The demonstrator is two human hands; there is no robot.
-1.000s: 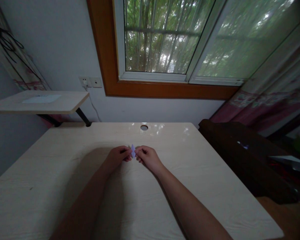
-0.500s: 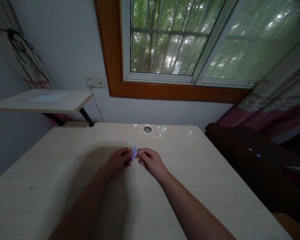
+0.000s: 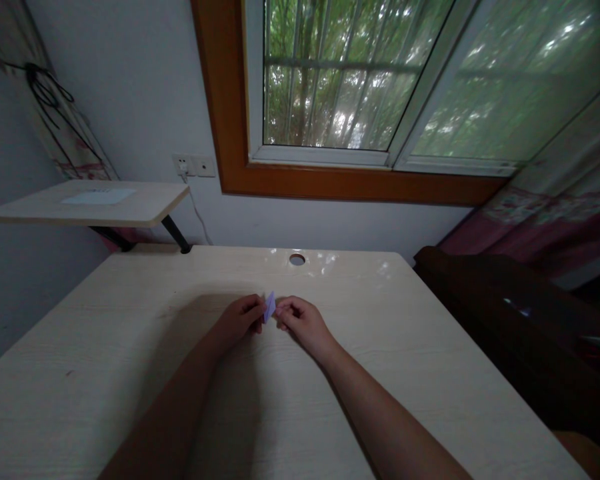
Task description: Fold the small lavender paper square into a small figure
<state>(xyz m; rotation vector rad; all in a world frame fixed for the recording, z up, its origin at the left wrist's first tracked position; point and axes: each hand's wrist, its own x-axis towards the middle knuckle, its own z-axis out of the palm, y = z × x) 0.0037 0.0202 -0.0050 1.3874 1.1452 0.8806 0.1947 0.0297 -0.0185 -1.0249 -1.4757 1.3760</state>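
Between my two hands is a small piece of folded purple paper, pointed at its top. My left hand pinches its left side between thumb and fingers. At the paper's right edge, my right hand is closed, with thumb and forefinger pressed together; whether they grip the paper's edge or only touch it is hard to make out. Both hands are just above the pale wooden desk, toward its far side.
A raised shelf with a white sheet on it stands at the desk's back left. A round cable hole is near the back edge. Dark furniture adjoins the right side. Behind are a window and wall sockets.
The whole view has shifted slightly to the right. Both hands and the purple paper keep nearly the same position and pose.
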